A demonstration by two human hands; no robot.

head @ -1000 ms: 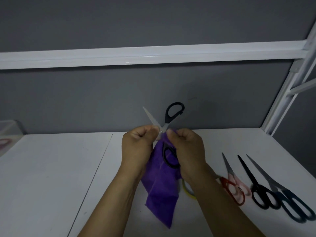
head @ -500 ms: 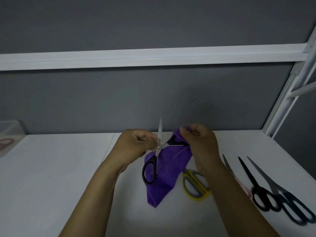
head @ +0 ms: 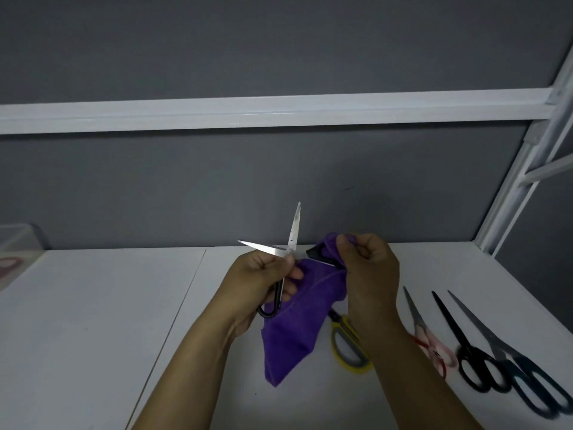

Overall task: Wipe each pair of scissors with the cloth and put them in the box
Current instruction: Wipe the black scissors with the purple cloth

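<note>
Gripping open scissors [head: 294,231] by one handle in left hand [head: 263,283], pinching cloth [head: 297,330] over the other handle in right hand [head: 369,268], box [head: 18,240] well off leftward.

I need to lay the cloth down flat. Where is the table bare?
Bare: the tabletop left of the left hand, up to the clear box at the far-left edge. Crowded: right of the purple cloth, where yellow scissors, red scissors, black scissors and dark-blue scissors lie.
</note>
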